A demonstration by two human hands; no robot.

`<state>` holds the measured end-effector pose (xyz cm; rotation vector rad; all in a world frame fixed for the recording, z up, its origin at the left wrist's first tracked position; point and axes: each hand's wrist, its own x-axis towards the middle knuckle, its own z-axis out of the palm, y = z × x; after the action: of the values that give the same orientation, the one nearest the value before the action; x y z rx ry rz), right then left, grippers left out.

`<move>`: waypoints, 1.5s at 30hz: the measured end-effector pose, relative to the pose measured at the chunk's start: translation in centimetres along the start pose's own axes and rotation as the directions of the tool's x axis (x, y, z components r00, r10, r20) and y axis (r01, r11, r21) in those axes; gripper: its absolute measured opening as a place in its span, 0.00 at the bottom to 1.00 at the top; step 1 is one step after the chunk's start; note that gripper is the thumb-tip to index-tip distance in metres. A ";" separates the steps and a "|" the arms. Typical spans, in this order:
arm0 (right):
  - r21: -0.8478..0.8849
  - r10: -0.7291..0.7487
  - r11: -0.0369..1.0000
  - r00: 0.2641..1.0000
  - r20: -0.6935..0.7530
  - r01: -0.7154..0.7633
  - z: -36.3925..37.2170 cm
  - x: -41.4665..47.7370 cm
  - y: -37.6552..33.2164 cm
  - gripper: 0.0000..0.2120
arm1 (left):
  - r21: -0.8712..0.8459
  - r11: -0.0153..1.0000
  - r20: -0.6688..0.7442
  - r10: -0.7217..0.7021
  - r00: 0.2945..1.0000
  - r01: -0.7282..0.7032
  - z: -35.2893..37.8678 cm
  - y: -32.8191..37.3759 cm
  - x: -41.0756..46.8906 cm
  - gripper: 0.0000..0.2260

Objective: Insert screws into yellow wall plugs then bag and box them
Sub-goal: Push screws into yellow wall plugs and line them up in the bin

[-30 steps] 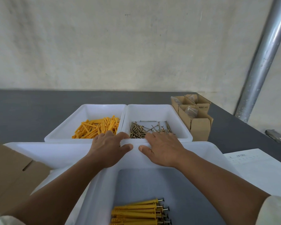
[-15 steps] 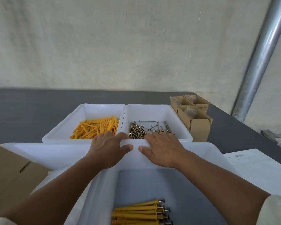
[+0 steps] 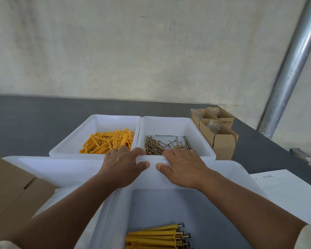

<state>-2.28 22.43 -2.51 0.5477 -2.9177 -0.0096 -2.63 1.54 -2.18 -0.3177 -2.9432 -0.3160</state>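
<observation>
Nearest us, assembled plugs (image 3: pixel 151 237) lie in the white bin (image 3: pixel 228 169), and our left hand (image 3: pixel 122 167) and right hand (image 3: pixel 184 168) both clasp its far rim, fingers (image 3: pixel 118 150) hooked over. We judge we're settling the bin mid-assembly. The next move calls for letting go and reaching past that rim for loose yellow wall plugs (image 3: pixel 107 142) and screws (image 3: pixel 160 147), small cardboard boxes (image 3: pixel 221 141) waiting far right.

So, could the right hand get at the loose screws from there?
Probably yes. The right hand grips the bin rim, and the screws lie just past its fingertips in an open tray, with nothing between.
</observation>
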 end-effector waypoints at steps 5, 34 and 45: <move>0.009 -0.002 1.000 1.000 0.013 0.002 0.0 0.1 0.0 0.24 | 0.001 1.000 -0.015 0.001 1.000 -0.001 0.2 -0.1 0.0 0.21; 0.036 0.011 0.999 1.000 0.020 -0.012 -0.7 -0.5 -0.5 0.21 | 0.013 1.000 -0.026 -0.006 1.000 0.006 0.2 -0.1 -0.1 0.22; 0.108 0.018 0.994 0.994 0.110 -0.030 -1.1 -0.2 0.2 0.24 | -0.007 1.000 -0.014 -0.005 1.000 0.005 -0.1 0.0 -0.3 0.21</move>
<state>-2.02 22.70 -1.47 0.5451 -3.0450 0.1285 -2.33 1.43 -2.12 -0.3071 -2.9300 -0.3274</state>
